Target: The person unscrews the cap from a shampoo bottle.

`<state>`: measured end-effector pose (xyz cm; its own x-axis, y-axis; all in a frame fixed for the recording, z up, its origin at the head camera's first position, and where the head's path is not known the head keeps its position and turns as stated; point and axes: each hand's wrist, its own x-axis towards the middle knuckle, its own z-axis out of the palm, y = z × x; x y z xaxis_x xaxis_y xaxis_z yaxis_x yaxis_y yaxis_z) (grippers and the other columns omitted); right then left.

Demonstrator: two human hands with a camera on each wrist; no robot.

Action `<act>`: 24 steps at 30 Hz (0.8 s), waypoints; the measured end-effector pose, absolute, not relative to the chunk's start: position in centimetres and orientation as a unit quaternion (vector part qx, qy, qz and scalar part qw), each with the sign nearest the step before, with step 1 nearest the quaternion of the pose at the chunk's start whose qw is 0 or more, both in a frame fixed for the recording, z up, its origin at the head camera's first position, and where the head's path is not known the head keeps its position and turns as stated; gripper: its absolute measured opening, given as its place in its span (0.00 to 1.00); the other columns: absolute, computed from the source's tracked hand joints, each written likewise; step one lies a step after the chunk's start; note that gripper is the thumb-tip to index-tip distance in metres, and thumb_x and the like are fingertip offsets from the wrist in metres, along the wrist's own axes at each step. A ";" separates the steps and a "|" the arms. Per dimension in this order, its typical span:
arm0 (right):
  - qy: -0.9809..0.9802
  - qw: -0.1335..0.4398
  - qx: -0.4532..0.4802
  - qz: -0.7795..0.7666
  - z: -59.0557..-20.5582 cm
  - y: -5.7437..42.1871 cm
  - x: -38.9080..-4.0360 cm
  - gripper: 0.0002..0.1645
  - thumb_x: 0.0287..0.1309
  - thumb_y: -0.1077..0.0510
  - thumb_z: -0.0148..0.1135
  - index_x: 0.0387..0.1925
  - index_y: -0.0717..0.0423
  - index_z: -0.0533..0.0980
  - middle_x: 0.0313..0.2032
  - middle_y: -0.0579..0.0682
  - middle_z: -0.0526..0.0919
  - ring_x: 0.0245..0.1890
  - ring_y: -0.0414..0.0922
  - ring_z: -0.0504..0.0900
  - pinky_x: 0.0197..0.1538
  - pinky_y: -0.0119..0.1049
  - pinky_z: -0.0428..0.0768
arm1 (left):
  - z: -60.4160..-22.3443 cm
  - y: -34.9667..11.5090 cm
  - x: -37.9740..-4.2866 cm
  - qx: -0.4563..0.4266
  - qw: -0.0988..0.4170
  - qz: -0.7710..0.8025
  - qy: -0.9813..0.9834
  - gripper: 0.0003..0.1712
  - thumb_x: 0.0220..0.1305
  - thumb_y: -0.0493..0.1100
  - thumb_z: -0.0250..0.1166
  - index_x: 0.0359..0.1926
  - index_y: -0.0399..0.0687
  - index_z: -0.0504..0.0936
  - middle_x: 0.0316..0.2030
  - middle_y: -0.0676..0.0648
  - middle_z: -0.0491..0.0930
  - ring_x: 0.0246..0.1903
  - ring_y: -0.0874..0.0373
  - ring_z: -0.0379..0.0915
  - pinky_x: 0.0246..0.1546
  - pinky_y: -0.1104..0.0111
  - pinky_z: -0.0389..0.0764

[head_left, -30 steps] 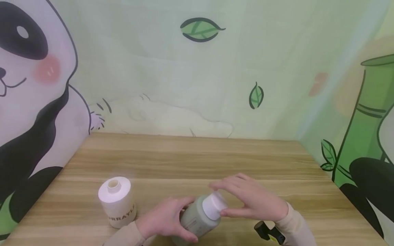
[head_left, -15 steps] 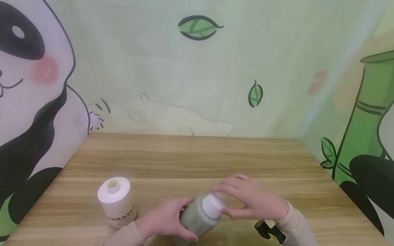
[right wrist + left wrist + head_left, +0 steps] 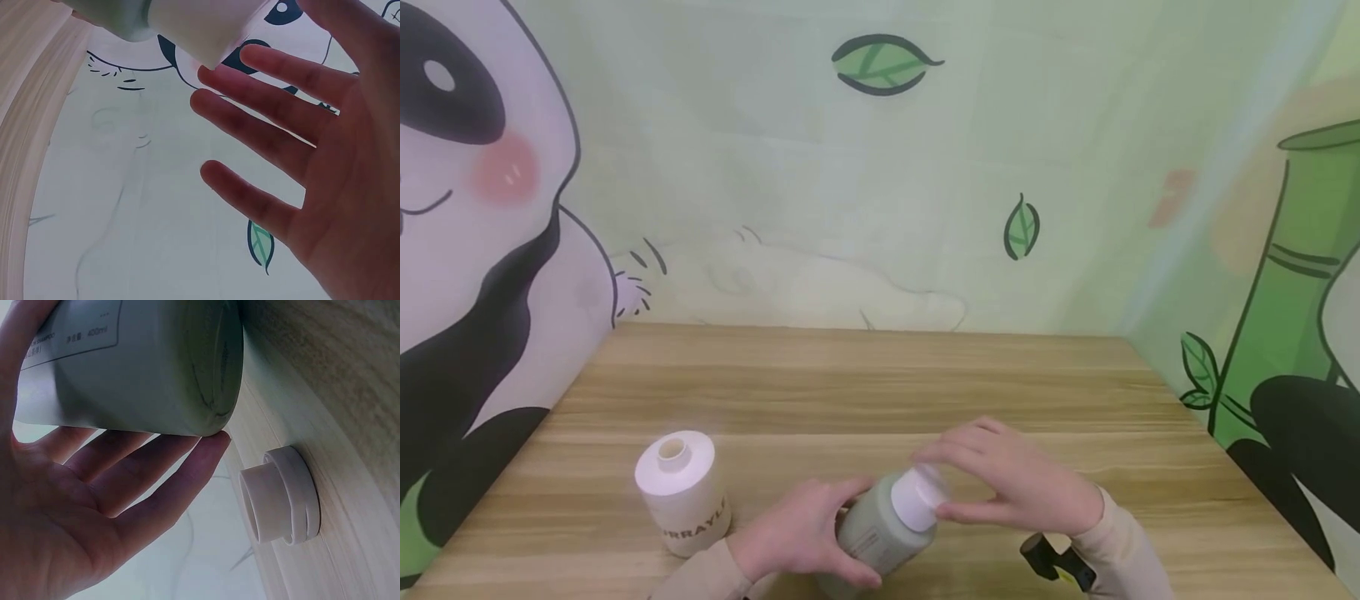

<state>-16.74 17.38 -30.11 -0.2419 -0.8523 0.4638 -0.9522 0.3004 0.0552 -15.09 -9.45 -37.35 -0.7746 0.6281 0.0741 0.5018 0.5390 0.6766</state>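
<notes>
My left hand [image 3: 808, 529] grips a grey-green shampoo bottle [image 3: 880, 533] round its body, thumb on the near side. The bottle leans to the right, and its label and base show in the left wrist view. My right hand [image 3: 1022, 483] has its thumb and fingers at opposite sides of the white cap [image 3: 917, 498], pinching it. In the right wrist view, the remaining fingers [image 3: 250, 122] are spread out past the cap. To the left stands a white bottle [image 3: 685, 496] with a bare, uncapped neck.
A loose white cap [image 3: 281, 497] rests on the wooden table [image 3: 880, 383], seen in the left wrist view. A black device [image 3: 1056, 562] is at my right wrist. Behind the table hangs a pale green backdrop [image 3: 760, 150] with pandas and leaves printed on it.
The head view has shifted slightly. My left hand keeps its grip on the shampoo bottle, and my right hand stays at the cap with only a slight movement.
</notes>
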 end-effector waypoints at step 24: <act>-0.777 0.198 0.585 0.122 -29.9 17.4 -16.6 0.25 0.60 0.45 0.64 0.56 0.48 0.74 0.52 0.40 0.81 0.52 0.38 0.77 0.54 0.36 0.74 | -37.2 -9.5 -15.0 0.331 0.082 0.347 0.873 0.47 0.38 0.61 0.79 0.60 0.52 0.72 0.45 0.53 0.84 0.42 0.65 0.80 0.41 0.75 0.78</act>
